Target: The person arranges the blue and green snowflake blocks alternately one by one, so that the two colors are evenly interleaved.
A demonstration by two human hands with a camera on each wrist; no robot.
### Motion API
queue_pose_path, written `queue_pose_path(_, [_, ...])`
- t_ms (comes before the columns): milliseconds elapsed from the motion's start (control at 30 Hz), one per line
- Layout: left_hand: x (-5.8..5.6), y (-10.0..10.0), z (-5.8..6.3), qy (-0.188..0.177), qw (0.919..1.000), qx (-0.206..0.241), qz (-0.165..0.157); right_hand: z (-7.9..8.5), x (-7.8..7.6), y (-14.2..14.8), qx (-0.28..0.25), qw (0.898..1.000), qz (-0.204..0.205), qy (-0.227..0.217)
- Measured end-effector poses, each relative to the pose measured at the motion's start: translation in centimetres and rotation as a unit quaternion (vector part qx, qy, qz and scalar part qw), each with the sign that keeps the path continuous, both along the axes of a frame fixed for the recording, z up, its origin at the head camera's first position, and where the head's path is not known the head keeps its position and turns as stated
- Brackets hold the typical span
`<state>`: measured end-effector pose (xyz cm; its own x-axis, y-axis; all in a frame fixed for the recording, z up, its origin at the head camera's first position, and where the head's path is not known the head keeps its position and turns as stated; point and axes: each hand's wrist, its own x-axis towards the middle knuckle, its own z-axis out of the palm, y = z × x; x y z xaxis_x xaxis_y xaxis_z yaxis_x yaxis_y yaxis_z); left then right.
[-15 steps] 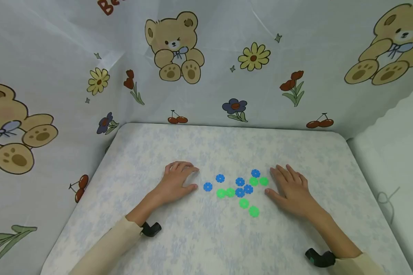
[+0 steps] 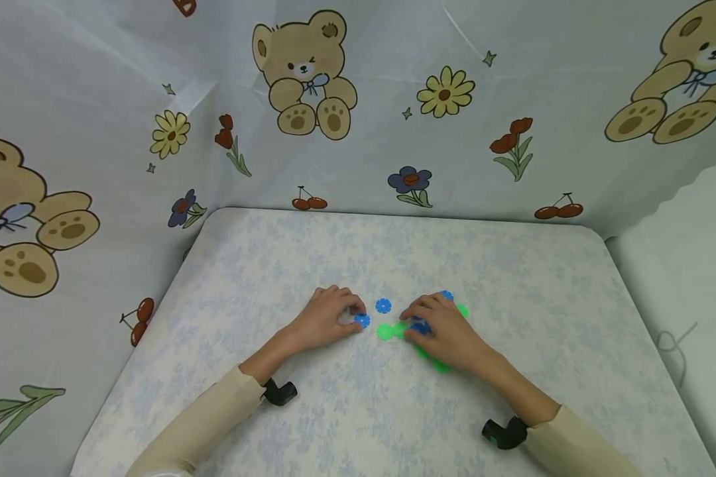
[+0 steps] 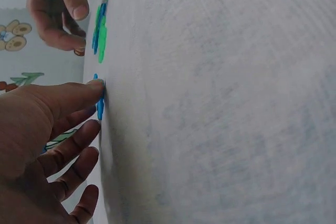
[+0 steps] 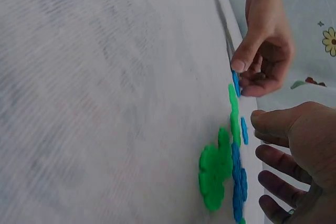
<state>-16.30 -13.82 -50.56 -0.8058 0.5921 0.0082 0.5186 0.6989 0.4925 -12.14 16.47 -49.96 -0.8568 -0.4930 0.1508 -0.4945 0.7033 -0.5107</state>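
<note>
My left hand [image 2: 321,322] holds a small blue notched disc [image 2: 362,320] by its edges on the table, thumb on the near side and index finger on the far side. In the left wrist view that disc [image 3: 100,106] shows edge-on at the thumb tip. My right hand [image 2: 450,336] hovers over the cluster of discs, its fingers loosely bent and nothing between them. Beneath it a blue disc [image 2: 420,327] shows between thumb and fingers, and other blue and green discs are partly hidden. Green discs [image 2: 384,331] and a lone blue disc [image 2: 383,305] lie between the hands.
The table [image 2: 262,258] has a pale, blue-mottled cover. Behind it and to the left hangs a white cloth [image 2: 370,59] printed with bears and flowers. A black wrist device [image 2: 280,392] sits at the left sleeve and another [image 2: 504,434] at the right.
My left hand has moved right to the leftmost blue disc and taken it between thumb and index finger. The right hand has moved left over the disc cluster.
</note>
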Motion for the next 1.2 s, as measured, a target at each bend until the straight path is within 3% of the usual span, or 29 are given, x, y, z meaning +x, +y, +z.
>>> queue_pose_path(167, [-0.2,0.0,-0.4,-0.004,1.0000,-0.004,-0.004,0.1,-0.3,-2.4,0.014,0.999,0.034,0.005])
queue_pose_path(333, [-0.5,0.1,-0.6,0.000,1.0000,0.002,-0.008,0.1,-0.6,-3.3,0.031,0.999,0.039,0.010])
queue_pose_path(533, [-0.8,0.1,-0.6,-0.019,0.9998,0.007,0.001,-0.2,-0.8,-3.8,0.045,0.998,0.035,-0.006])
queue_pose_path(833, [-1.2,-0.4,-1.0,-0.072,0.9933,0.090,0.005,-0.1,-0.9,-3.9,0.045,0.998,0.039,-0.018])
queue_pose_path(1067, [-2.5,-1.9,-0.4,-0.071,0.9895,0.115,0.051,0.0,-1.0,-3.9,0.051,0.998,0.040,-0.014])
queue_pose_path(1200, [-3.5,-3.3,-0.8,-0.070,0.9867,0.119,0.086,0.1,-1.0,-3.9,0.051,0.998,0.041,-0.018])
